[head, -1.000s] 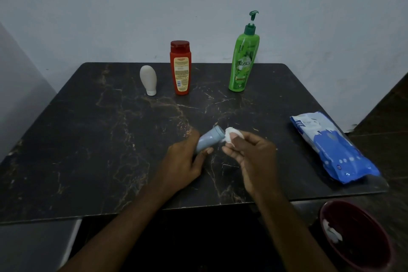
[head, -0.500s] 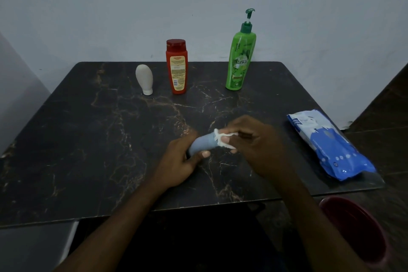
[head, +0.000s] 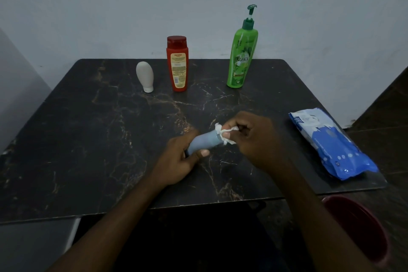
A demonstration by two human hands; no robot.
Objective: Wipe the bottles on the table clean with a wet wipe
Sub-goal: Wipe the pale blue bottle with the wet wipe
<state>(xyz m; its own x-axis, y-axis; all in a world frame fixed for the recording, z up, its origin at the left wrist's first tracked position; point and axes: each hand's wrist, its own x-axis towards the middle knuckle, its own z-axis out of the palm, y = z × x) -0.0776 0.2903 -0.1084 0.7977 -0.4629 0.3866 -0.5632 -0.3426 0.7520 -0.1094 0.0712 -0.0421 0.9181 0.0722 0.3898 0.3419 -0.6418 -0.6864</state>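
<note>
A small blue bottle (head: 204, 142) is held over the near middle of the dark marble table (head: 88, 139), lying almost level. Its lower end is gripped by the curled fingers and thumb of the left hand (head: 176, 161), a hold that seems chosen to leave the other end bare for cleaning. That free end is wrapped in a bunched white wet wipe (head: 223, 133), which is pinched round it by the right hand (head: 258, 139), apparently so that it can be rubbed clean. Three more bottles are stood upright along the far edge, well apart from the hands — a white one (head: 144, 76), a red one (head: 177, 64) and a green pump bottle (head: 241, 57). Whether these are wiped or waiting cannot be told. The blue wipe pack (head: 331, 143) is laid at the right edge, near the wiping hand, and a dark red bin (head: 362, 232) is set below that corner, probably for used wipes.
</note>
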